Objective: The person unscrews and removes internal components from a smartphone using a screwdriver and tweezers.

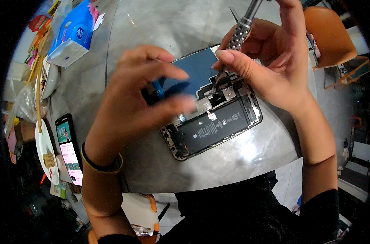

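Observation:
An opened phone [215, 132] lies on the grey table, its battery and internal parts exposed, with a dark blue panel [195, 61] along its upper side. My right hand [264, 67] grips a metal screwdriver [244, 26] with a knurled handle, its thin tip down at the parts beside the battery. Behind the handle, a thin dark tool [234, 14] sticks up, partly hidden by the fingers. My left hand [136, 97], blurred, hovers over the phone's left part with thumb and fingers apart; I cannot tell whether it touches the phone.
A lit smartphone [69, 150] lies at the left, beside a white plate [42, 134] with food scraps and chopsticks. Farther up are plastic bags [24, 101] and a blue tissue pack [73, 36]. Orange chairs [329, 36] stand around the table [136, 20].

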A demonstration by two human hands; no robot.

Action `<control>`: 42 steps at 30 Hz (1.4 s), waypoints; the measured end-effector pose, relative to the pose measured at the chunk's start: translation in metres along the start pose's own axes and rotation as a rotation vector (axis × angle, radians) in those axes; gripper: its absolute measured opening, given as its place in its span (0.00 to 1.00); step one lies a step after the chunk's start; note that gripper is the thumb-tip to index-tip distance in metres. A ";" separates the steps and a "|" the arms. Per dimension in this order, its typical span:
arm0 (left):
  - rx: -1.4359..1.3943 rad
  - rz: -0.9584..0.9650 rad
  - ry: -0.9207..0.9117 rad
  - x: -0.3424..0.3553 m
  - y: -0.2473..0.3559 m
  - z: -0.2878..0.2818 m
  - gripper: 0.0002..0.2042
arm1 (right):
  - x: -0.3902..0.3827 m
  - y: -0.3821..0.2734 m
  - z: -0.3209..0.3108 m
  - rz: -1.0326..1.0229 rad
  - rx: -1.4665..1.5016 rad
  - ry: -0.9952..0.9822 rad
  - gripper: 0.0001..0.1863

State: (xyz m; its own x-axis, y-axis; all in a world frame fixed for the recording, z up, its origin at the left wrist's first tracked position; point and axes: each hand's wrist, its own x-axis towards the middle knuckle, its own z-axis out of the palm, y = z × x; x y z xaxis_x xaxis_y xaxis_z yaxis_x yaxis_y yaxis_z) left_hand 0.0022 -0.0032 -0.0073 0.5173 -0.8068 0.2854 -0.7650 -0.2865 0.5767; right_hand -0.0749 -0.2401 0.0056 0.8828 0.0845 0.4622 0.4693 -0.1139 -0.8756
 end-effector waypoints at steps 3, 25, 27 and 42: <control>0.059 -0.004 -0.115 -0.003 0.020 0.000 0.30 | 0.005 -0.016 -0.007 0.162 0.190 -0.096 0.45; -0.049 -0.009 -0.029 -0.004 0.009 0.010 0.20 | -0.019 -0.014 -0.002 -0.398 -0.618 -0.435 0.29; -0.012 0.006 -0.013 -0.004 0.008 0.010 0.20 | -0.017 -0.020 -0.001 -0.404 -0.662 -0.444 0.31; -0.005 -0.081 -0.089 -0.002 0.025 0.010 0.22 | -0.005 0.008 0.002 -0.015 0.034 -0.051 0.43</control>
State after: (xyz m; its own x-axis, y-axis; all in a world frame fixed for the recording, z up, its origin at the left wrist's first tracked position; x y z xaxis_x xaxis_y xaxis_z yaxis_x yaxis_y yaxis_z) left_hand -0.0216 -0.0135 -0.0013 0.5414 -0.8236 0.1689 -0.7198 -0.3503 0.5993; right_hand -0.0753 -0.2397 -0.0036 0.8729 0.1360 0.4685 0.4810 -0.0790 -0.8732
